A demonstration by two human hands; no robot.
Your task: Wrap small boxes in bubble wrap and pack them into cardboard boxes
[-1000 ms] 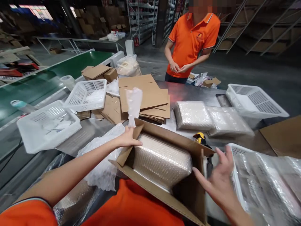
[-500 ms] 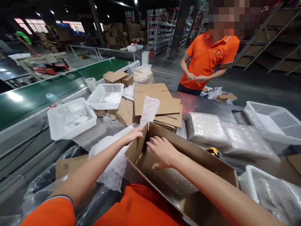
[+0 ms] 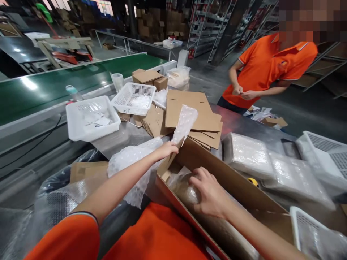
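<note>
A long open cardboard box [image 3: 225, 171] stands in front of me on the metal table. My left hand [image 3: 167, 149] is closed over the rim of its far left end. Inside the box, my right hand [image 3: 207, 191] has its curled fingers around the end of a clear bubble-wrapped package [image 3: 185, 187]. What the wrap encloses I cannot make out. A loose sheet of bubble wrap [image 3: 132, 162] lies under my left forearm, and a strip of bubble wrap [image 3: 186, 121] stands up just beyond the box corner.
Flat cardboard pieces [image 3: 192, 108] are stacked behind the box. White baskets [image 3: 73, 124] stand at the left, with a green conveyor [image 3: 105, 72] beyond. Wrapped packs [image 3: 246, 153] and another white basket [image 3: 306, 141] lie at the right. A co-worker in an orange shirt [image 3: 271, 68] stands across the table.
My right hand has gone from spread fingers to a curled grip on the wrapped package, whose end now shows higher in the box. My left hand has closed on the rim. The view has shifted left.
</note>
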